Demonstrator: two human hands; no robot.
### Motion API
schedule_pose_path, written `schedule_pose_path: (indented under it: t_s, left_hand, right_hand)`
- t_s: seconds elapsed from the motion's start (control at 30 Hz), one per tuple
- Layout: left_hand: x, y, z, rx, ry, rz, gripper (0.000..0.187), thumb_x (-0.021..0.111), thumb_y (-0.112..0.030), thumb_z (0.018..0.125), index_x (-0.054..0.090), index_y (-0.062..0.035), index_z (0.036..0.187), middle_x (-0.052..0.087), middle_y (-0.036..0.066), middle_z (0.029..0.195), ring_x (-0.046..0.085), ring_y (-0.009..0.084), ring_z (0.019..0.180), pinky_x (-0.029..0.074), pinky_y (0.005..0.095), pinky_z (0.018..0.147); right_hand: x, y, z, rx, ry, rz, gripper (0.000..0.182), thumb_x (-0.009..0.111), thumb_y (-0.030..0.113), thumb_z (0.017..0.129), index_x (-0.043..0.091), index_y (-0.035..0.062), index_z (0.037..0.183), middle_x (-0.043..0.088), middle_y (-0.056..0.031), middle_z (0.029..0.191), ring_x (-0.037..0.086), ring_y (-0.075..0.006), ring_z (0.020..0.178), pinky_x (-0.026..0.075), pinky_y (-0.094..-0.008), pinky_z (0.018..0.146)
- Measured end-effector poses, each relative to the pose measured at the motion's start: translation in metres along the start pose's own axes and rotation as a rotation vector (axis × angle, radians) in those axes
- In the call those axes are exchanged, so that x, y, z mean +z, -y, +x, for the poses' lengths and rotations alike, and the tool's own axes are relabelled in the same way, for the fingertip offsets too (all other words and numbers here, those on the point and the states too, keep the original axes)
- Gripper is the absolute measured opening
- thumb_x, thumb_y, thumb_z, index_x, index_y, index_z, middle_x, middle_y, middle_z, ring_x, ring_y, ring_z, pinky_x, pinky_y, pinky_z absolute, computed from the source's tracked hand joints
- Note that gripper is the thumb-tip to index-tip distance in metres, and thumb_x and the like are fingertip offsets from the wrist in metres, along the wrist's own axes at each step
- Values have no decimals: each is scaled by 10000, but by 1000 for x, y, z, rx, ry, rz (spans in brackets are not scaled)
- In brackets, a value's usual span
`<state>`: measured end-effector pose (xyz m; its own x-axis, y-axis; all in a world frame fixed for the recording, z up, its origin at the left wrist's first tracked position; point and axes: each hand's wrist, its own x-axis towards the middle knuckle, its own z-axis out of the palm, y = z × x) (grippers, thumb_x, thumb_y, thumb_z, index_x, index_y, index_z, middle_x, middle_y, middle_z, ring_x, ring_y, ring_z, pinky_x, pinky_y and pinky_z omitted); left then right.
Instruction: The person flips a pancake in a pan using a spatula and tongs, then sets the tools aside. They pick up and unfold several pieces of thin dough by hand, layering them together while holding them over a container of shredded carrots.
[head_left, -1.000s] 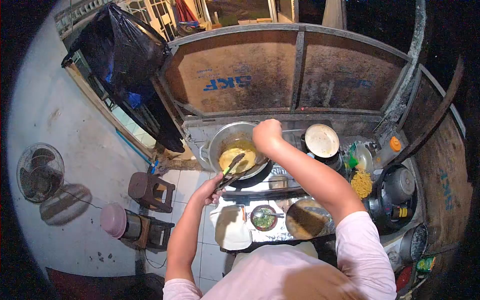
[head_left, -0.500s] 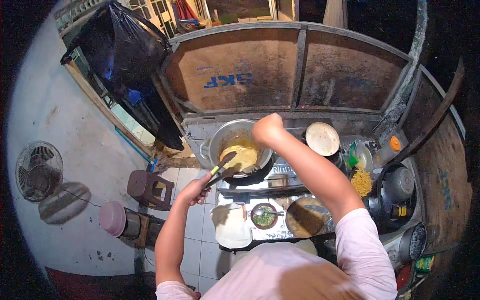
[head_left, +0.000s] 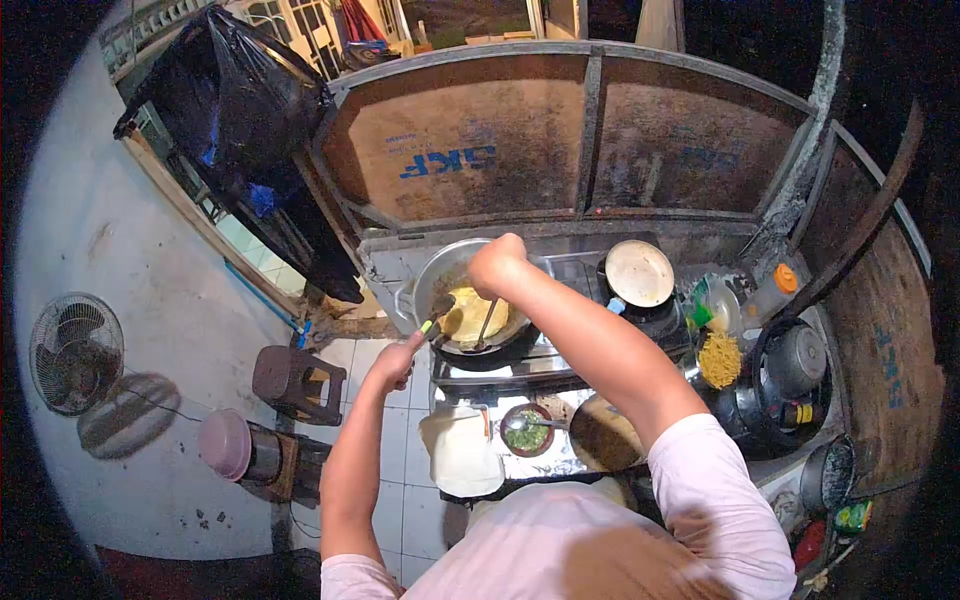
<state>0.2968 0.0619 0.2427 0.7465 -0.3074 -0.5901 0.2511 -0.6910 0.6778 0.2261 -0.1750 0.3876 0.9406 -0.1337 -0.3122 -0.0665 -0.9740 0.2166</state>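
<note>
The left hand [head_left: 398, 364] is grasping a green-banded utensil [head_left: 429, 326], the right hand [head_left: 498, 264] a thin rod [head_left: 488, 320]; beneath lies yellow food [head_left: 466, 318].

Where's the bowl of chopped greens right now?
In the head view, the bowl of chopped greens sits below centre, just right of the pale flat sheet, below and slightly right of the pot.

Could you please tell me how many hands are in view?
2: the left hand holds a green-handled utensil at the near-left side of the big pot; the right hand is above its far-right part. No others show.
</note>
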Motion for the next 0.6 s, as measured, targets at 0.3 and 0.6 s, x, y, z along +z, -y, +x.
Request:
schedule_pose_path:
  t_s: [0.3,0.6]
  left_hand:
    - [28,-7,13,-19,86,-221,548,496,-660,872,421,-143,706,310,-35,531,247,108,406,198,290,392]
    - [14,3,6,12,28,-304,585,494,-678,862,442,-127,670,310,-42,505,280,109,392,226,301,384]
  right_hand:
    - [46,-2,15,76,-57,5,275,636,228,818,730,155,1065,697,-43,1107,671,-202,1000,526,-368,745]
    - [48,-43,-43,159,-241,116,184,618,198,767,747,116,868,722,-100,881,706,-253,820,543,-382,645]
